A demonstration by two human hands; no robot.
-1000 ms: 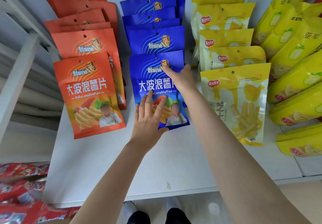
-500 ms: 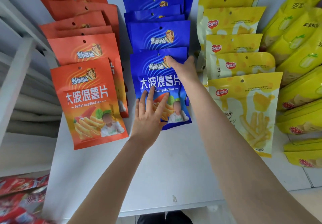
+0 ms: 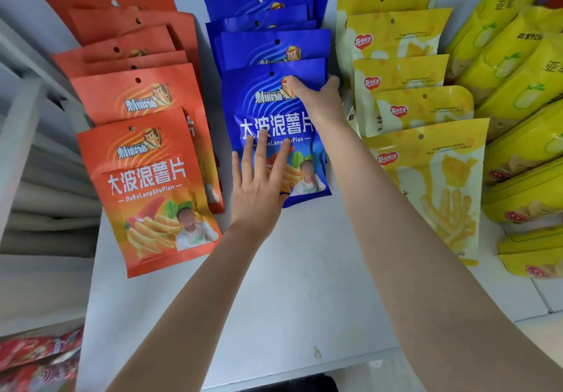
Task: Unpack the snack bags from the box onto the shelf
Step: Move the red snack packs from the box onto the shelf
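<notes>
Up on the white shelf (image 3: 274, 285), both hands worked the front blue snack bag (image 3: 268, 111), which lay flat at the near end of the blue row (image 3: 271, 14), about midway across the shelf. The left hand (image 3: 259, 184) was spread wide, palm down, its fingers (image 3: 260, 148) pressing the bag's lower half while the heel of the hand hung past the bag's near edge over bare shelf. The right hand (image 3: 316, 99) reached farther in and gripped the bag's upper right edge, thumb on the printed face, the other fingers curled around the side and hidden behind it. That edge sat just beside the cream-and-yellow row (image 3: 426, 172), leaving only a thin gap for the right wrist. On the other side, the orange row (image 3: 146, 178) ran parallel, its front bag ending nearer the shelf's front edge than the blue one; a narrow strip of shelf showed between the 2 rows. A 4th row of bright yellow bags (image 3: 524, 87) crowded the shelf's right side. Behind the blue front bag, the remaining blue bags overlapped toward the back wall. The widest open room lay between the bags' near ends and the shelf's front edge, crossed only by the 2 forearms. Red packets (image 3: 36, 358) showed below the shelf's left front corner
</notes>
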